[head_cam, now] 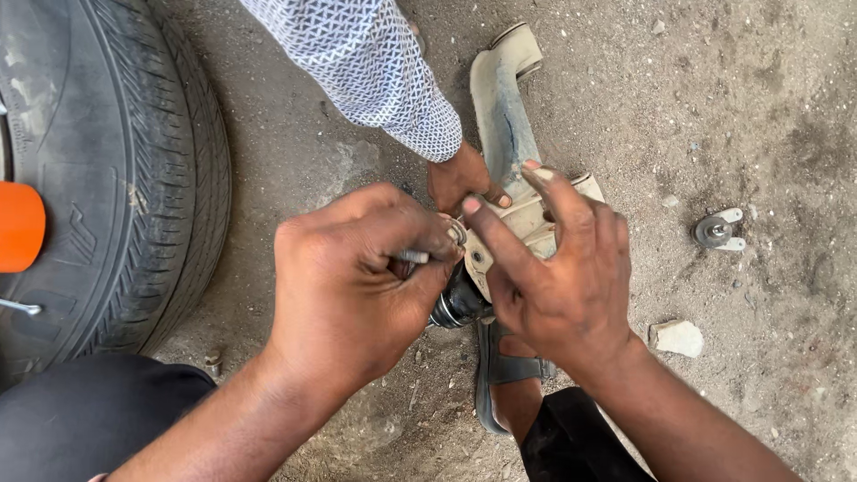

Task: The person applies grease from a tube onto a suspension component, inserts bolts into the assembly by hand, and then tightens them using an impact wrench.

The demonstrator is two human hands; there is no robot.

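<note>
Left hand (348, 286) fingers (420, 234) pinched shut on small metal pin (413, 257) at dusty cream suspension arm (518, 178); right hand (558, 277) fingers (495, 234) spread apart, pressing arm's joint end on dirt ground (768, 116); co-worker's hand (460, 178) gripping arm behind; tyre (125, 170) left; small metal bracket (719, 230) and stone (677, 337) right.

Dusty pale metal arm (504, 116) – black bushing (460, 303) – on ground.
</note>
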